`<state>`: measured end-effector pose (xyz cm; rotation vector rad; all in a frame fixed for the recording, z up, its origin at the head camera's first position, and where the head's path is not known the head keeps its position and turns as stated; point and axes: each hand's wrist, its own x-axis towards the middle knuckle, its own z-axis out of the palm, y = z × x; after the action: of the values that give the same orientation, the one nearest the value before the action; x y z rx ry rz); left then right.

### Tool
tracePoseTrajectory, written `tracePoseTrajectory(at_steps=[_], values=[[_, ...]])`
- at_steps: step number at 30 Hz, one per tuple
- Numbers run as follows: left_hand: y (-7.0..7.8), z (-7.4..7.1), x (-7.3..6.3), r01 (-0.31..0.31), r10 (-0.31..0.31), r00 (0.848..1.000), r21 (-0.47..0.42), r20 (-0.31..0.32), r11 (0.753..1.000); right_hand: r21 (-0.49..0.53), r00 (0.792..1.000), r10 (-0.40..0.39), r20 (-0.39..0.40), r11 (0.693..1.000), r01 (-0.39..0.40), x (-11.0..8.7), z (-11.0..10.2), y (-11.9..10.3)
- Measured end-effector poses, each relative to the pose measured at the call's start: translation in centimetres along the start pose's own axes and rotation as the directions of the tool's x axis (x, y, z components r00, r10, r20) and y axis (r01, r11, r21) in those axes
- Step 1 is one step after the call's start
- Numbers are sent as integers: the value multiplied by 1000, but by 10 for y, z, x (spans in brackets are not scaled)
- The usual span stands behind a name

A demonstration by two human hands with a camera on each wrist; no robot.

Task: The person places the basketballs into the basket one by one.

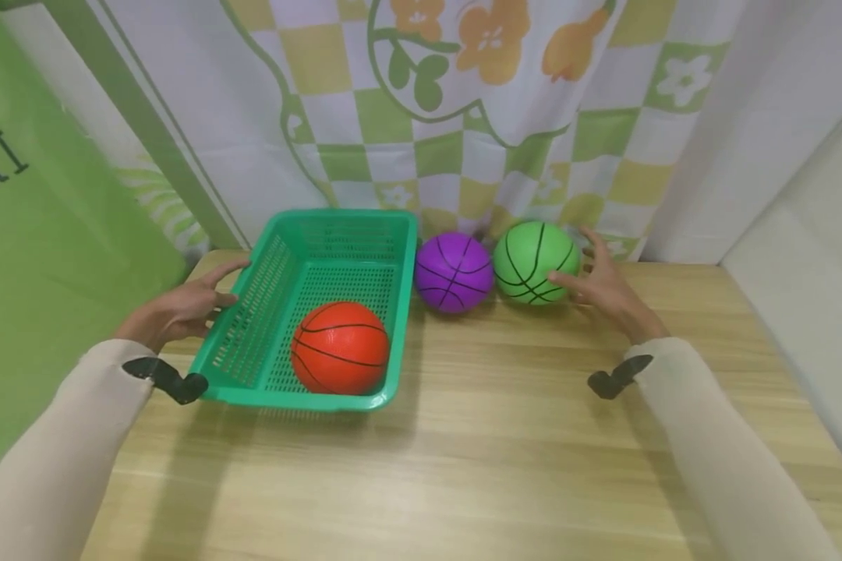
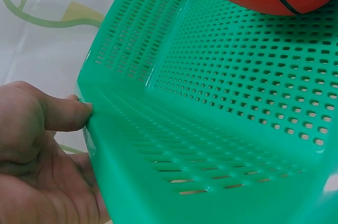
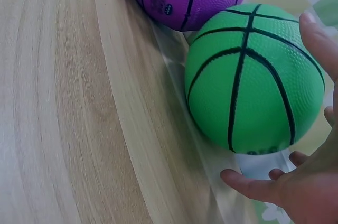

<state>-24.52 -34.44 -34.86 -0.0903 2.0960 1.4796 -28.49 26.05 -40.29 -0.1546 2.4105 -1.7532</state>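
A green plastic basket (image 1: 302, 401) with slotted walls stands on the table, a red ball (image 1: 340, 348) lying inside it towards the near right corner. My left hand (image 1: 182, 308) holds the basket's left rim. In the left wrist view a digit of the left hand (image 2: 47, 166) touches the rim, while other fingers pass out of sight behind the wall. To the right of the basket sit a purple ball (image 1: 454, 273) and a light green ball (image 1: 537, 262). My right hand (image 1: 606, 288) is at the green ball's right side, fingers spread; the right wrist view shows gaps between several fingers and the ball.
Behind the balls hangs a checked, flowered curtain (image 1: 449, 156), close to the wooden table's (image 1: 491, 452) back edge. A green cloth (image 1: 63, 234) with lettering is on the left, and a pale wall (image 1: 814, 226) stands on the right.
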Motion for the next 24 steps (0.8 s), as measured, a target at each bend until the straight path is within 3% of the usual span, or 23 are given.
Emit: tracePoseTrajectory(at_steps=[9, 17, 24], values=[[3, 1, 0, 1, -1, 1000, 38, 1, 999, -52, 997, -69, -24, 996, 68, 10, 13, 4], [2, 1, 1, 0, 0, 1000, 25, -3, 1000, 9, 997, -46, -61, 999, 47, 17, 20, 8], [0, 0, -1, 2, -2, 1000, 19, -3, 1000, -34, 990, -90, -108, 996, 87, 19, 25, 9]])
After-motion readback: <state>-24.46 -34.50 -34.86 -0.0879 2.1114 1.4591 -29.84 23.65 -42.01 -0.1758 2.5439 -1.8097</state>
